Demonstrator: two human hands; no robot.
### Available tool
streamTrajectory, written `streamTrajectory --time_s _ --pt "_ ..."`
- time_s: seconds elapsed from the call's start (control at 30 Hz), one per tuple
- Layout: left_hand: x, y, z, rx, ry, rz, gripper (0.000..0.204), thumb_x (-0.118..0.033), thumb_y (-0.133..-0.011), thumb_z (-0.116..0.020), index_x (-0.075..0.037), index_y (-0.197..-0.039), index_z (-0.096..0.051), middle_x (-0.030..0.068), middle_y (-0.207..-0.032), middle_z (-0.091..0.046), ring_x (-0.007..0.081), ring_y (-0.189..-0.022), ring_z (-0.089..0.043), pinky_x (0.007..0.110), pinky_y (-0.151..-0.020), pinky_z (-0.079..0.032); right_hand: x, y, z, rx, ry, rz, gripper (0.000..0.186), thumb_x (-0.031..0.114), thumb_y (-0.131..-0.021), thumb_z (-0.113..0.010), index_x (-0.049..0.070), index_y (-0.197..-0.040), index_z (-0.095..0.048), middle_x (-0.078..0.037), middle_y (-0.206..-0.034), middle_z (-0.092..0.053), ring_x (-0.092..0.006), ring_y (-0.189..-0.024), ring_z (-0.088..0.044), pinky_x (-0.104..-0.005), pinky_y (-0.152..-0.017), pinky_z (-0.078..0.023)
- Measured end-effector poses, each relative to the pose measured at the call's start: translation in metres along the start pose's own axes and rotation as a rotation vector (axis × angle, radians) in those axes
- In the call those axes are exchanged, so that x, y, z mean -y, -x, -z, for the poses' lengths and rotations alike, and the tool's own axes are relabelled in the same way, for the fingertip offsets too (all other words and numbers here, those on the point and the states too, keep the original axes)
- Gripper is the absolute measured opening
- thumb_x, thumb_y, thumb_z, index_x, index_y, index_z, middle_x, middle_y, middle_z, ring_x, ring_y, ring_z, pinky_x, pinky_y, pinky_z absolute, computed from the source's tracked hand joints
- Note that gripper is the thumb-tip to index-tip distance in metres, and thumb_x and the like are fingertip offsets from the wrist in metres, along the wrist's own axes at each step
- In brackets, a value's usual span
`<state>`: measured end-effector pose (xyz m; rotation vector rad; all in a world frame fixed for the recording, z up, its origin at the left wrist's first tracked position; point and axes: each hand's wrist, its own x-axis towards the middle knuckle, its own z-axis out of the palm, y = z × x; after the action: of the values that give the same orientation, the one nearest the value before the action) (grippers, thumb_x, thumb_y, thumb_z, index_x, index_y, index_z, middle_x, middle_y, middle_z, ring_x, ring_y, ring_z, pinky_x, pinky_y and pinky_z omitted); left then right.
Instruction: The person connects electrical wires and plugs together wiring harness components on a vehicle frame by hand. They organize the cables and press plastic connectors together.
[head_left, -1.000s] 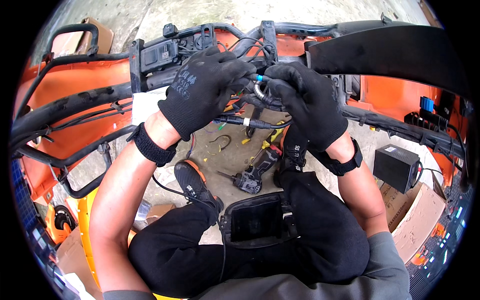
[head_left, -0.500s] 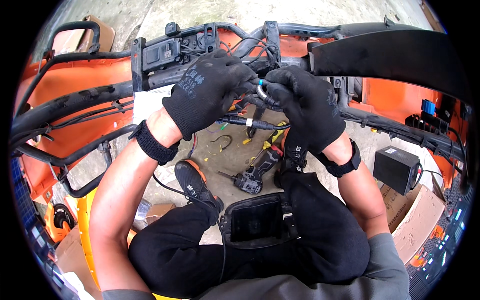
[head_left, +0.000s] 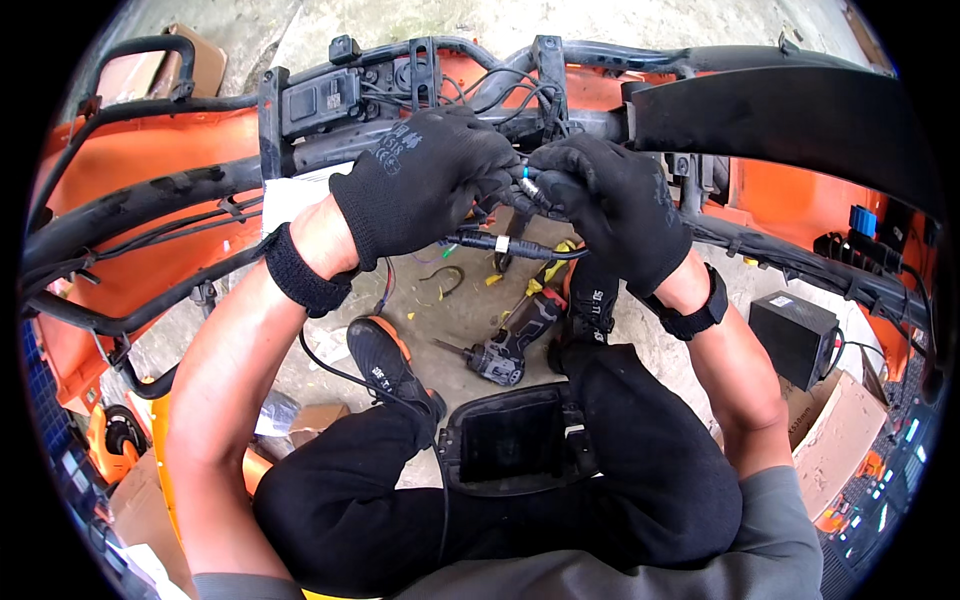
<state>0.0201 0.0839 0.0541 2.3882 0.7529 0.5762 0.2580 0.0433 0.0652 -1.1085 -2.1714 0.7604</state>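
My left hand, in a black glove, is closed on one side of a thin cable that has a blue band and a silvery section. From the other side my right hand, gloved alike, pinches the same cable, with the fingertips of both hands nearly meeting. Most of the cable is hidden by the fingers. Right below them runs a thicker black cable with a white band. Both hands are in front of a black tubular frame with orange panels.
A cordless power tool and a yellow-handled screwdriver lie on the concrete between my feet. Nearer me is an open black case. At the right, a black box stands by a cardboard box. A black curved panel juts in at upper right.
The silvery part of the cable, bent in a curve before, now shows only as a short slanted piece between the gloves. Both hands have shifted slightly and still grip the cable.
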Motion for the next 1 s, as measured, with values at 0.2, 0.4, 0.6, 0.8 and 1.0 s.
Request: streamTrajectory --time_s 0.2,0.4,0.6,0.8,1.0 --pt "-0.004 0.0 0.0 0.047 0.13 0.119 0.016 -0.009 -0.089 -0.067 0.0 -0.102 -0.067 0.0192 -0.089 -0.066 0.0408 -0.086 -0.061 0.044 -0.079 -0.05 0.002 0.0 -0.003 0.01 -0.025 -0.059 0.016 0.013 -0.093 -0.066 0.003 -0.106 -0.066 -0.017 -0.088 -0.066 -0.0356 -0.078 -0.066 -0.0417 -0.069 -0.051" --pt "-0.001 -0.001 0.002 0.059 0.043 0.1 0.017 -0.008 -0.089 -0.067 0.0 -0.104 -0.068 0.0193 -0.094 -0.068 0.0403 -0.087 -0.061 0.043 -0.078 -0.051 0.0 0.0 -0.006 -0.014 -0.059 -0.059 0.017 0.014 -0.093 -0.067 0.002 -0.106 -0.066 -0.017 -0.088 -0.066 -0.0351 -0.079 -0.066 -0.0419 -0.07 -0.05" --pt "-0.008 -0.005 0.034 -0.164 0.122 0.178 0.023 -0.002 -0.091 -0.067 -0.002 -0.113 -0.07 0.0109 -0.103 -0.072 0.0219 -0.098 -0.068 0.035 -0.086 -0.053 0.031 -0.001 0.029 -0.075 -0.211 -0.244 0.035 0.004 -0.09 -0.07 -0.001 -0.123 -0.064 -0.01 -0.101 -0.072 -0.0181 -0.085 -0.068 -0.0307 -0.078 -0.054" --pt "0.017 0.002 0.053 -0.255 0.235 0.355 0.025 -0.01 -0.097 -0.062 -0.001 -0.12 -0.067 0.0029 -0.099 -0.07 0.0099 -0.093 -0.063 0.027 -0.087 -0.05 0.026 0.008 0.035 -0.249 0.131 0.016 0.046 0.005 -0.087 -0.073 0.003 -0.131 -0.062 -0.017 -0.124 -0.065 -0.021 -0.103 -0.068 -0.0335 -0.084 -0.055" --pt "0.038 0.008 0.047 -0.372 0.138 0.418 0.022 -0.018 -0.1 -0.063 0.001 -0.109 -0.068 0.0017 -0.093 -0.068 0.0079 -0.086 -0.061 0.025 -0.079 -0.049 0.03 0.032 0.039 -0.194 -0.395 -0.488 0.037 0.003 -0.098 -0.061 0.0 -0.135 -0.059 -0.009 -0.119 -0.069 -0.0126 -0.107 -0.063 -0.0265 -0.089 -0.05"
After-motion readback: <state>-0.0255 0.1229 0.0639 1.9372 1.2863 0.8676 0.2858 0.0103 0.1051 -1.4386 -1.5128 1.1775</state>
